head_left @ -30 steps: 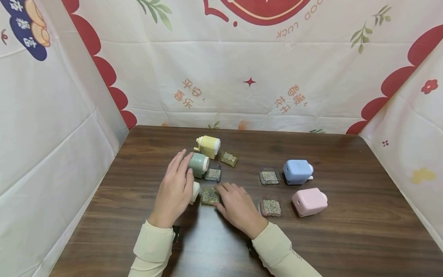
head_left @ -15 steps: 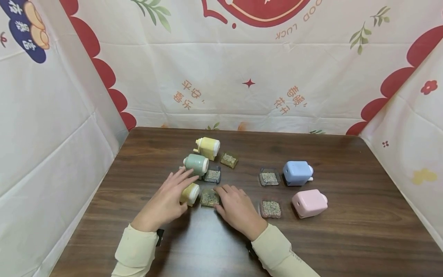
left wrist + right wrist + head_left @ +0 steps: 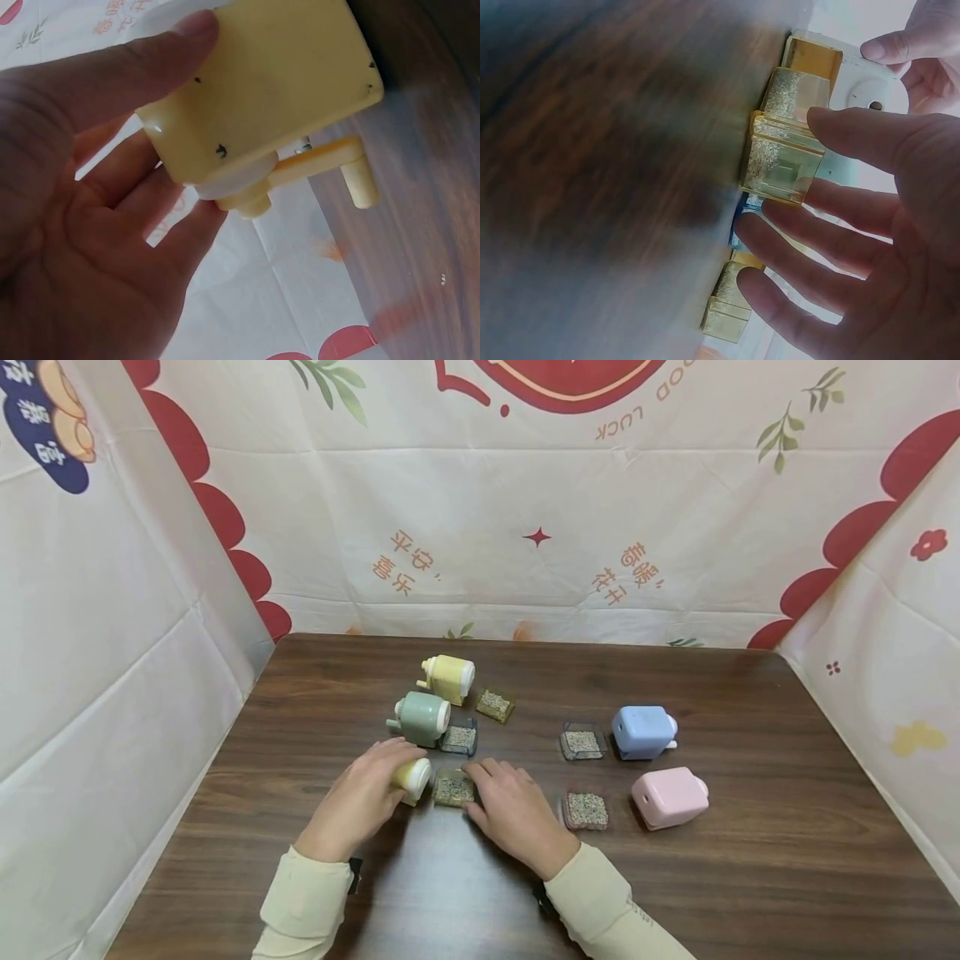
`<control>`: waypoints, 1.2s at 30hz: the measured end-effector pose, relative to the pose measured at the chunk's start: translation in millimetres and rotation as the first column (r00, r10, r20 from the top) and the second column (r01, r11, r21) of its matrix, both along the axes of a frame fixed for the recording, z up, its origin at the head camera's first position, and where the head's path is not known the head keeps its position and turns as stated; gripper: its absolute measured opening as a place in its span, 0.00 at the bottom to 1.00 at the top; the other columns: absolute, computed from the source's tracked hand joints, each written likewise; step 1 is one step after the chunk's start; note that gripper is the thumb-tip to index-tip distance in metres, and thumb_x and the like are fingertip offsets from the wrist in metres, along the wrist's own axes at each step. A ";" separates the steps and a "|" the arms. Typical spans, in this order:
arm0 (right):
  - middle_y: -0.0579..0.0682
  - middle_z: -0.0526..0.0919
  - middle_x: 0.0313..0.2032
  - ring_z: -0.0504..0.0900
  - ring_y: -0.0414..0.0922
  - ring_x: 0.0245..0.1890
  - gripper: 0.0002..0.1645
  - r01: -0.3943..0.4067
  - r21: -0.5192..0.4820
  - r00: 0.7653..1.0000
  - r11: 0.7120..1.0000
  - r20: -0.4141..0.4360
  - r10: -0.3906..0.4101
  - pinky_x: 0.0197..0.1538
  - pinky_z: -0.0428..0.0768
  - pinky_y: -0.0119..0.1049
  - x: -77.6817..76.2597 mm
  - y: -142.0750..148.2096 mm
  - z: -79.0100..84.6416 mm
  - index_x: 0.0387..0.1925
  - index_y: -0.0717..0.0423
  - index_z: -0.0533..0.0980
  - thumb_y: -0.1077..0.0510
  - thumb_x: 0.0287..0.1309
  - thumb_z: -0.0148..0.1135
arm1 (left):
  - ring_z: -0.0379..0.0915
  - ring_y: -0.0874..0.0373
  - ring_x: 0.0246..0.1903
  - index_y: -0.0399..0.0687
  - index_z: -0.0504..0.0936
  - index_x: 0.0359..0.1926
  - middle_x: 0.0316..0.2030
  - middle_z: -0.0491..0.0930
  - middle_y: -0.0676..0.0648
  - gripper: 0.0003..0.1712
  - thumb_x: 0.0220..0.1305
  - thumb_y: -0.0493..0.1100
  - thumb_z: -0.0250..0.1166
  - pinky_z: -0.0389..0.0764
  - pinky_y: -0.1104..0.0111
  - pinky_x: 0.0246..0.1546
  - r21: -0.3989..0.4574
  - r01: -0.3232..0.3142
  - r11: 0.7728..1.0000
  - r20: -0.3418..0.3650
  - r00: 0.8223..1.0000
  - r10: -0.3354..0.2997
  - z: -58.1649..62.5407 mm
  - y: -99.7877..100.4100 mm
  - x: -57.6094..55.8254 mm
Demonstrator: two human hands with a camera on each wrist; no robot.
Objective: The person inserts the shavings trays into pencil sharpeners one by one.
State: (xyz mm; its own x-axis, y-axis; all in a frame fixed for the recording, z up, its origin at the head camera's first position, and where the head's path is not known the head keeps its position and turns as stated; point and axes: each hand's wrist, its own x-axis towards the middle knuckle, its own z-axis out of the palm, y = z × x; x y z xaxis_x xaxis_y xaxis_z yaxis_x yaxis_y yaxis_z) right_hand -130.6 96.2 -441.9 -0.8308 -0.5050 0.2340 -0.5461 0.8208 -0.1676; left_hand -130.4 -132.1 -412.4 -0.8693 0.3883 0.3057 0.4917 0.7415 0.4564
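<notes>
My left hand [image 3: 360, 797] grips a yellow hand-crank pencil sharpener [image 3: 412, 776] from its left side. In the left wrist view the thumb lies along the sharpener's yellow body [image 3: 277, 82], and a crank handle [image 3: 360, 180] sticks out below it. Opposite, my right hand [image 3: 517, 810] pinches a see-through yellowish shavings drawer [image 3: 453, 789] between thumb and index finger, the other fingers spread loosely. Shavings fill part of that drawer [image 3: 780, 161], as the right wrist view shows. The sharpener's white front with its pencil hole [image 3: 866, 94] stands just beyond the drawer.
Behind the left hand stand a green sharpener [image 3: 422, 718] with a dark-edged drawer [image 3: 459, 738] and another yellow sharpener [image 3: 450, 678] with its drawer [image 3: 495, 704]. To the right are a blue sharpener [image 3: 644, 732], a pink sharpener [image 3: 670, 797] and their drawers [image 3: 582, 743]. Printed cloth [image 3: 480, 527] encloses the table.
My left hand has drawn back from over the green sharpener and come down onto the front yellow sharpener, now gripping it. The right hand stays at the drawer.
</notes>
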 end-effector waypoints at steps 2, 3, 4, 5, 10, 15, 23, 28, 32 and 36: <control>0.49 0.82 0.49 0.82 0.48 0.47 0.28 -0.001 -0.003 1.000 1.000 0.007 0.001 0.49 0.81 0.47 -0.5 -0.4 1.1 0.58 0.53 0.76 0.47 0.58 0.69 | 0.74 0.46 0.59 0.45 0.84 0.49 0.52 0.82 0.47 0.30 0.42 0.22 0.74 0.71 0.51 0.63 0.006 -0.020 1.000 0.006 1.000 0.020 1.0 1.1 1.0; 0.49 0.82 0.49 0.82 0.48 0.47 0.28 -0.001 -0.005 1.000 1.000 0.010 0.001 0.49 0.81 0.47 -1.0 -0.5 1.6 0.57 0.53 0.76 0.47 0.57 0.70 | 0.74 0.46 0.59 0.45 0.84 0.49 0.52 0.82 0.47 0.30 0.42 0.21 0.74 0.71 0.51 0.63 0.010 -0.024 1.000 0.005 1.000 0.024 1.3 1.7 1.3; 0.49 0.83 0.48 0.82 0.48 0.47 0.28 -0.001 -0.007 1.000 1.000 0.014 0.001 0.49 0.81 0.47 -1.4 -0.6 2.1 0.57 0.54 0.76 0.47 0.57 0.70 | 0.75 0.46 0.59 0.44 0.84 0.49 0.51 0.82 0.46 0.30 0.42 0.21 0.73 0.70 0.51 0.63 0.014 -0.025 1.000 0.003 1.000 0.024 2.0 2.4 1.6; 0.49 0.83 0.48 0.82 0.48 0.47 0.28 -0.001 -0.007 1.000 1.000 0.018 0.001 0.49 0.81 0.47 -1.8 -0.8 2.6 0.56 0.54 0.77 0.47 0.57 0.70 | 0.75 0.46 0.59 0.44 0.84 0.48 0.51 0.83 0.46 0.30 0.42 0.21 0.73 0.70 0.51 0.64 0.016 -0.027 1.000 0.002 1.000 0.027 2.4 3.1 1.7; 0.50 0.83 0.47 0.82 0.48 0.47 0.28 0.005 -0.003 0.998 1.000 0.063 -0.005 0.51 0.81 0.47 -3.0 -4.7 6.0 0.55 0.54 0.77 0.45 0.56 0.71 | 0.75 0.46 0.59 0.42 0.83 0.47 0.50 0.83 0.45 0.29 0.41 0.19 0.72 0.64 0.50 0.67 0.028 -0.031 0.999 0.000 1.000 0.031 4.2 6.2 2.0; 0.51 0.83 0.49 0.82 0.49 0.48 0.29 -0.005 -0.015 0.995 1.000 0.103 0.006 0.51 0.81 0.47 -2.7 -12.0 7.2 0.54 0.53 0.77 0.43 0.54 0.71 | 0.75 0.46 0.59 0.43 0.83 0.47 0.51 0.82 0.45 0.30 0.41 0.19 0.72 0.64 0.47 0.67 0.035 -0.038 0.999 0.001 0.999 0.038 3.4 6.2 2.9; 0.50 0.83 0.46 0.83 0.47 0.44 0.29 -0.032 -0.030 0.998 0.999 0.062 0.034 0.48 0.82 0.44 -3.7 -18.3 6.8 0.53 0.54 0.77 0.44 0.53 0.72 | 0.74 0.46 0.60 0.44 0.82 0.47 0.50 0.83 0.46 0.30 0.41 0.19 0.72 0.64 0.46 0.66 0.033 -0.045 0.998 0.002 0.999 0.045 0.8 5.7 2.6; 0.50 0.84 0.46 0.83 0.47 0.44 0.29 -0.035 -0.039 0.999 0.999 0.036 0.037 0.47 0.82 0.43 -3.5 -19.0 4.6 0.52 0.54 0.77 0.43 0.53 0.72 | 0.73 0.45 0.62 0.44 0.82 0.47 0.49 0.84 0.47 0.30 0.41 0.19 0.73 0.64 0.47 0.66 0.035 -0.052 0.998 0.009 0.999 0.051 0.4 5.2 2.7; 0.49 0.83 0.45 0.83 0.46 0.44 0.29 -0.026 -0.047 0.999 0.999 0.038 0.027 0.46 0.83 0.43 -3.8 -19.6 2.7 0.53 0.53 0.77 0.43 0.54 0.72 | 0.72 0.45 0.62 0.45 0.83 0.47 0.48 0.84 0.48 0.31 0.41 0.19 0.73 0.64 0.46 0.66 0.038 -0.055 0.998 0.011 0.998 0.054 0.3 4.9 2.7; 0.49 0.83 0.46 0.83 0.45 0.43 0.29 -0.016 -0.054 0.999 0.998 0.051 0.018 0.43 0.83 0.42 -4.9 -22.2 1.0 0.53 0.53 0.77 0.42 0.54 0.71 | 0.73 0.45 0.62 0.45 0.83 0.46 0.48 0.84 0.48 0.30 0.40 0.19 0.73 0.64 0.45 0.66 0.038 -0.056 0.998 0.012 0.998 0.055 -0.2 5.2 2.2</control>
State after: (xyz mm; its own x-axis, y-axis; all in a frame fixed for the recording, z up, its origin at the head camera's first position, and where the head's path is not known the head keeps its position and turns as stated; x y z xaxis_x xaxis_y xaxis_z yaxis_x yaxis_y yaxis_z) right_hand -135.5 74.0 -440.9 -0.8338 -0.5070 0.2184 -0.5494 0.8007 -0.2388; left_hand -128.2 -127.0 -412.7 -0.8924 0.3277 0.3101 0.4454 0.7494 0.4898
